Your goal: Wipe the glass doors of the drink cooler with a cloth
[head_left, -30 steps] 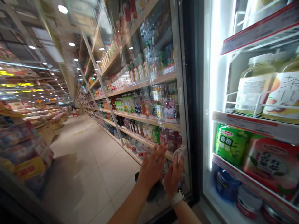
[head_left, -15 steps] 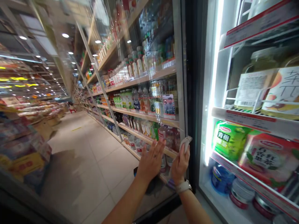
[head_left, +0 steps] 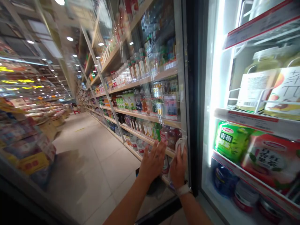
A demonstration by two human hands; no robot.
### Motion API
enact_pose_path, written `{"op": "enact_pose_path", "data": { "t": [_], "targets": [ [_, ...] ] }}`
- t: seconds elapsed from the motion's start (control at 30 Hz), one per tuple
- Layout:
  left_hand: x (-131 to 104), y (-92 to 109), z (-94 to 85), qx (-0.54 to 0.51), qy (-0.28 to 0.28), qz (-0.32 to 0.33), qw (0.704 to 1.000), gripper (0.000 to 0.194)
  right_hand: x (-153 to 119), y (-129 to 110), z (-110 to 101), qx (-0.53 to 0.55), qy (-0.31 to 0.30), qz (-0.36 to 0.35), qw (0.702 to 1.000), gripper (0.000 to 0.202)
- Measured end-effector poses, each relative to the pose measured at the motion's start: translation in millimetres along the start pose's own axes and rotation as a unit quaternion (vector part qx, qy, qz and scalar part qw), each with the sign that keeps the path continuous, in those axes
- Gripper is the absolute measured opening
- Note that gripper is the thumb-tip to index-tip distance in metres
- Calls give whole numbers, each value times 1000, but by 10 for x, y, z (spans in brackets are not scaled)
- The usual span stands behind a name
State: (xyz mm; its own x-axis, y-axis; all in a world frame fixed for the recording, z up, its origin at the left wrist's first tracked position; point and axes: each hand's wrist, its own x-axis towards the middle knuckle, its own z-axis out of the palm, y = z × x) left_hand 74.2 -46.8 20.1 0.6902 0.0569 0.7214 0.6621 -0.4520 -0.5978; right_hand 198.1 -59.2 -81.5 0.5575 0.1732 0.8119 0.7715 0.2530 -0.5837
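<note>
My left hand [head_left: 152, 162] lies flat against a glass door [head_left: 184, 103], its fingers stretched upward. Just right of it, my right hand [head_left: 178, 168] presses a white cloth [head_left: 181, 143] to the glass near the door's edge, fingers closed over it. On the right wrist is a light-banded watch [head_left: 184, 189]. Shelves of drink bottles show in the glass beyond both hands.
To the right stands a lit cooler with a green drink pack [head_left: 231, 140], a red drink pack [head_left: 272, 159] and large bottles [head_left: 254, 82]. A dark door frame [head_left: 161, 209] runs below the hands. Stacked goods [head_left: 25, 140] appear at left beside a tiled aisle [head_left: 86, 150].
My right hand and the cloth have shifted left on the glass, away from the door's edge. My left hand stays nearly in place. The view has turned slightly.
</note>
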Motion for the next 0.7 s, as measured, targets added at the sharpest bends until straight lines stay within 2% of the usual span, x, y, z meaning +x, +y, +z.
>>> {"op": "enact_pose_path", "data": {
  "t": [0.1, 0.17, 0.33, 0.4, 0.47, 0.6, 0.7],
  "targets": [
    [-2, 9, 7, -4, 3, -1, 1000, 56, 85, 32, -29, 3, 38, 63, 997, 53],
    [-5, 10, 6, -3, 2, 1, 1000, 56, 21, -35, 13, 0, 36, 69, 997, 53],
    [-5, 2, -16, 2, -1, 9, 1000, 53, -301, -284, 152, 8, -38, -47, 998, 57],
    [-3, -1, -21, 2, 0, 8, 1000, 52, -336, -290, 163, 13, -37, -80, 996, 58],
    [-1, 1, -20, 1, 0, 8, 1000, 53, -278, -216, 139, 17, -28, -82, 996, 56],
    [4, 11, -13, 0, 3, 3, 1000, 55, -18, 7, 46, 13, 16, 19, 1000, 52],
    [5, 16, -12, 1, 1, 0, 1000, 55, 96, 47, 9, 14, 55, 81, 995, 53]
  ]
}}
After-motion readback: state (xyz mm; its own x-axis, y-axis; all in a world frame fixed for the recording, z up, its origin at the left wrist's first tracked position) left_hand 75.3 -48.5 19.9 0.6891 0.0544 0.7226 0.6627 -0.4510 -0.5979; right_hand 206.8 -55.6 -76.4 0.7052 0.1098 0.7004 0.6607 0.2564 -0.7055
